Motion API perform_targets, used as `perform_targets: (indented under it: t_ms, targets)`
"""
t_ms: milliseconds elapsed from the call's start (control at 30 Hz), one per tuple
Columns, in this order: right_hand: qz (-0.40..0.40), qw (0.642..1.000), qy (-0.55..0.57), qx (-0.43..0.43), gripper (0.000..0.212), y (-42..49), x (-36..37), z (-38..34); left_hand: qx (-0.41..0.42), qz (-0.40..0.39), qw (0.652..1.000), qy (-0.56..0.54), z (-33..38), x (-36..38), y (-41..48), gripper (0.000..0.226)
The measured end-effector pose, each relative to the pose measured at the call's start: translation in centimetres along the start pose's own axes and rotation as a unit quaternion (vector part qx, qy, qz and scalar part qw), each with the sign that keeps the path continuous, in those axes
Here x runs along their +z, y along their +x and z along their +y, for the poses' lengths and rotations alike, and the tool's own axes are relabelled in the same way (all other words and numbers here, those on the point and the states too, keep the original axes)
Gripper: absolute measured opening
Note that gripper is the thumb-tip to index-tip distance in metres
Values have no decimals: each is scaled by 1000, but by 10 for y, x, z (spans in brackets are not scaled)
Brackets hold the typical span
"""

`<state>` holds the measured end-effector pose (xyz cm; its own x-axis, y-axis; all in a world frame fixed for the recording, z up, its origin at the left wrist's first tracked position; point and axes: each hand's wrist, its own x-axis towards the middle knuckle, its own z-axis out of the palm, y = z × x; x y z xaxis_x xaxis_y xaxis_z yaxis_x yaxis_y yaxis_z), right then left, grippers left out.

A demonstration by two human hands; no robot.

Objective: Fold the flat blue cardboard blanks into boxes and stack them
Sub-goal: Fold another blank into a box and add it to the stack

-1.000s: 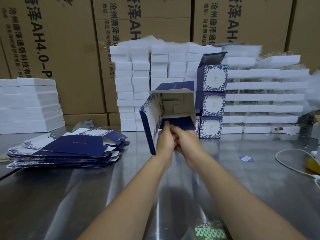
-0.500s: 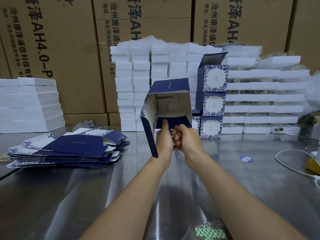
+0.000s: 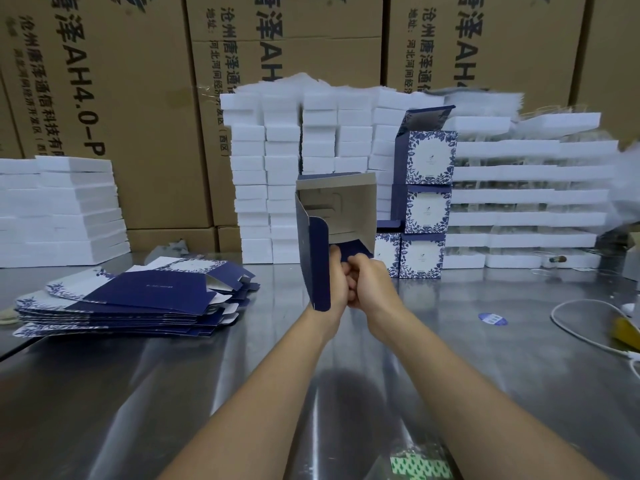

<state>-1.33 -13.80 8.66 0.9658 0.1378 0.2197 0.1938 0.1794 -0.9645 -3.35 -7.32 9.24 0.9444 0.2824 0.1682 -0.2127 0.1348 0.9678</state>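
Cardboard edges crowd the middle of the view. A half-folded blue box (image 3: 337,209) is held up above the steel table (image 3: 485,382), its open mouth toward the camera and its grey inside showing. One long side flap (image 3: 318,268) hangs down on the left, its rounded corner free. The left hand (image 3: 336,284) grips the box at its lower edge, fingers curled round the card just behind that flap. The right hand (image 3: 369,284) presses against the left, fingers curled tight on the dark bottom flap at the mouth's lower right corner. Both forearms reach in from the near edge over bare metal.

Left of the hands, well apart, lies a stack of flat blanks (image 3: 131,303), its ragged flap ends pointing toward the arms. Behind and right of the held box, finished boxes (image 3: 427,209) stand three high beside white foam blocks (image 3: 273,188), the top one with its lid up. The held box overlaps their left edge in view; whether they touch cannot be told. Brown cartons (image 3: 138,109) wall off the back. To the right, a white cable (image 3: 581,327) and a blue sticker (image 3: 491,318) lie on the table, with open steel between them and the right forearm.
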Motion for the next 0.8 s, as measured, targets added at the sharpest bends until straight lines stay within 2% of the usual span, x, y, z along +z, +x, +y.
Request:
perform_targets:
  t_ms: [133, 200, 267, 367, 533, 700, 800]
  targets:
    - [13, 999, 39, 8, 37, 2, -2, -2, -30, -2, 996, -80, 1, 0, -2, 64]
    - [15, 999, 40, 20, 36, 3, -5, -2, -14, -9, 994, -103, -2, -5, 0, 53]
    - [19, 999, 22, 32, 34, 4, -5, -2, 1, -4, 995, -97, -4, -8, 2, 47]
    - [44, 998, 23, 28, 34, 4, -7, -2, 5, 28, 996, -84, -4, -9, 9, 57]
    - [78, 997, 26, 11, 32, 7, -10, -3, 17, 16, 996, -81, -6, -11, 8, 57]
    - [48, 999, 0, 13, 32, 7, -6, -1, 27, 1, 997, -75, -8, -8, 8, 52]
    - [25, 1000, -11, 11, 31, 6, -5, 0, 13, 24, 999, -24, -7, -7, 12, 58]
